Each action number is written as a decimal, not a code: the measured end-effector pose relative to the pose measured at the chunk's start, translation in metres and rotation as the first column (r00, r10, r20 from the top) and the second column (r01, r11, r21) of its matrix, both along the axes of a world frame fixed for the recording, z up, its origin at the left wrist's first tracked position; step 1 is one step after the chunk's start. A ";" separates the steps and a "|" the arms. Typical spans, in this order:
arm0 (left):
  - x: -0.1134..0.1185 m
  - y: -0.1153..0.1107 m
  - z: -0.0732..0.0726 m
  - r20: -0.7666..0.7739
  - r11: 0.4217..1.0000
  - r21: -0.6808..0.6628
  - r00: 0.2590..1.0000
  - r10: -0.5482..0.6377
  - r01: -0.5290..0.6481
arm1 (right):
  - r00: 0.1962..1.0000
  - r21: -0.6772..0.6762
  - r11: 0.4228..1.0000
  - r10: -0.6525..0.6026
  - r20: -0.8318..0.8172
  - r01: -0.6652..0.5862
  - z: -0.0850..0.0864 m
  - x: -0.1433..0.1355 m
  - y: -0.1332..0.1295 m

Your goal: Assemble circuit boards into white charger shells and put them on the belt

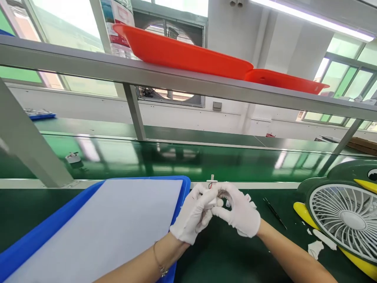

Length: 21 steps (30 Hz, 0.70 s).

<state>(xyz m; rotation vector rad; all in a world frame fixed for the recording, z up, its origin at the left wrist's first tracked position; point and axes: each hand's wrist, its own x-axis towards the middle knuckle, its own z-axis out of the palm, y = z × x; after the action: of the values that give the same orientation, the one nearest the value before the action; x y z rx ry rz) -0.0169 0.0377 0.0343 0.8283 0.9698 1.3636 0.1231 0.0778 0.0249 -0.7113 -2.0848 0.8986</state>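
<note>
My left hand (196, 212), in a white glove, is closed around a small white part (211, 203) in front of me. My right hand (238, 210), gloved too, bends its fingers against the same part from the right. Above the fingertips a small white piece (212, 181) sticks up, with short red and dark wires below it. Other small white pieces show behind the right hand, partly hidden by it. Both hands are over the green table, just right of a blue tray (186, 188) with a white sheet (118, 228) in it.
A green and yellow fan (352, 220) stands at the right, with white scraps (315, 249) beside it. Black tweezers (275, 212) lie left of the fan. Behind runs a green belt (176, 161) with a white item (73, 158). Red trays (188, 53) sit on the shelf overhead.
</note>
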 end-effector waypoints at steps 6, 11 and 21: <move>0.005 -0.003 -0.002 0.020 0.997 -0.072 1.000 0.012 -0.011 | 0.997 -0.100 0.992 0.071 -0.017 -0.072 -0.008 0.000 0.003; 0.010 -0.006 -0.002 0.012 0.997 -0.072 1.000 -0.018 0.018 | 0.998 -0.076 0.996 -0.052 0.037 0.055 -0.007 0.005 -0.001; -0.037 0.000 0.007 -0.239 0.988 -0.076 0.964 0.113 -0.135 | 0.978 0.158 0.978 -0.156 0.139 0.133 -0.003 0.001 0.056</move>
<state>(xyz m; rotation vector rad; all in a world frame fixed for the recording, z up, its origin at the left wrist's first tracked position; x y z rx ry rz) -0.0534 0.0377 0.0412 0.8844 1.2776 1.3362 0.1245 0.1337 0.0214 -0.8625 -2.1732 0.6193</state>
